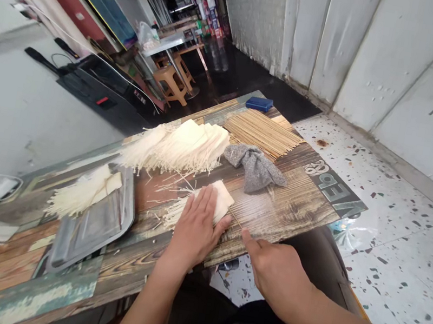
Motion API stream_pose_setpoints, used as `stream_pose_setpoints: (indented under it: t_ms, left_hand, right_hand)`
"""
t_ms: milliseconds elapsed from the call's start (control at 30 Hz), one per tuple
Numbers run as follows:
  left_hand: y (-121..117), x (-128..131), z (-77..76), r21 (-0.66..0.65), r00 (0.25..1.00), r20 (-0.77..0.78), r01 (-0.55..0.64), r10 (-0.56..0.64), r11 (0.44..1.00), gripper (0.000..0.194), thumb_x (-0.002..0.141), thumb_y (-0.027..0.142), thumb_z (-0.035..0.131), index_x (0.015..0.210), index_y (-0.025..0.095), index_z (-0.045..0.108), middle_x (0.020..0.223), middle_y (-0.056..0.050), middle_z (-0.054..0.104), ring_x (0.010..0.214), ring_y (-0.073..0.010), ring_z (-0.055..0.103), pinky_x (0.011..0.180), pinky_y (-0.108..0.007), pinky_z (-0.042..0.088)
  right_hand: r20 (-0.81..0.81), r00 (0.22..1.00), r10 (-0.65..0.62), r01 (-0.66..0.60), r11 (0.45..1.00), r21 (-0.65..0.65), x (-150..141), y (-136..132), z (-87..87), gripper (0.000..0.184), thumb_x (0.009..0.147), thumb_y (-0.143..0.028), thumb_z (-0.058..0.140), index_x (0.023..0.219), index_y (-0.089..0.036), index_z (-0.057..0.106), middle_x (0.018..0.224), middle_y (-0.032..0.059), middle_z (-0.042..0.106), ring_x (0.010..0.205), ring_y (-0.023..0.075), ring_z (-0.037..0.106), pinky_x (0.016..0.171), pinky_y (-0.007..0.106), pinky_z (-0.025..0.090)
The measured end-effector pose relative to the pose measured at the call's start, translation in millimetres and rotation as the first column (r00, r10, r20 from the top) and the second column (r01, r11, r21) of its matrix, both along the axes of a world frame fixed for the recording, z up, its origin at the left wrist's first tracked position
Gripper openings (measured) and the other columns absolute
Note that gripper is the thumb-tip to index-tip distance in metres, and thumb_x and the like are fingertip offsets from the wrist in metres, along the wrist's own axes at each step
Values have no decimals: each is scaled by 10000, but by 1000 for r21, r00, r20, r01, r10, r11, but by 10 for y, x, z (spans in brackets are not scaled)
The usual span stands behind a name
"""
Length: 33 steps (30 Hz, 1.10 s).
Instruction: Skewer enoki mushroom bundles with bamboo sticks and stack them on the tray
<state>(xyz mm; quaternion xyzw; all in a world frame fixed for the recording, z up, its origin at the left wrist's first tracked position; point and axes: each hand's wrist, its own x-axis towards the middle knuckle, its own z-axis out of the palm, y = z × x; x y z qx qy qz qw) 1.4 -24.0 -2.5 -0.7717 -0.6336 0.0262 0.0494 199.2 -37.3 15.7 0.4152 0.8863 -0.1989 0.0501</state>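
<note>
My left hand (201,222) lies flat, fingers stretched out, on a bunch of enoki mushrooms (224,199) and presses it to the table. At the right, my right hand (272,264) is closed around a thin wooden skewer (237,220), whose far end meets the base of that bunch. How deep the skewer sits in it is hidden. Beyond my hands lies a large pile of enoki mushrooms (190,144). A sheaf of bamboo skewers (264,131) rests farther back, with a crumpled grey cloth (256,168) in front of it.
On the left, a grey tray (95,236) holds more enoki with skewers in them. A blue box (259,103) stands at the table's far corner. The patterned wooden table (134,264) ends close to my lap. A black machine (108,90) stands beyond its left side.
</note>
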Motion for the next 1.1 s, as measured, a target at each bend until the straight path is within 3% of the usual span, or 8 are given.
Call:
stream_pose_setpoints:
  t_ms: [233,400,733,1100]
  left_hand:
    - [11,-31,-53,-27,997,75,24,-22,999,695,978,523,239,1473,35,235,1543,-186,271,1447,-269,196,1163,-494,233]
    - [14,-46,-65,-14,996,86,41,-40,999,691,978,519,241,1467,30,243,1537,-191,283,1446,-267,203,1166,-493,223]
    - [15,-47,-92,29,990,130,55,-58,998,666,972,503,293,1463,56,256,1515,-201,331,1434,-271,242,1154,-509,241]
    - [7,-47,-101,19,989,140,43,-45,999,677,969,520,293,1472,72,233,1522,-200,317,1440,-279,222,1154,-511,232]
  right_hand:
    - [5,1000,-17,18,999,-41,-36,24,53,562,832,-39,434,1394,-60,438,876,145,715,737,196,669,590,274,445]
    - [14,1000,-14,14,998,-61,-76,38,69,585,812,-13,423,1396,-38,433,918,159,713,786,232,686,605,307,474]
    - [34,999,-26,25,999,45,-159,11,46,548,816,0,449,1360,-58,489,854,148,720,703,213,684,554,292,468]
    - [-8,999,-48,48,996,73,-239,120,110,498,818,-24,465,1312,-51,524,838,155,722,712,201,681,559,266,443]
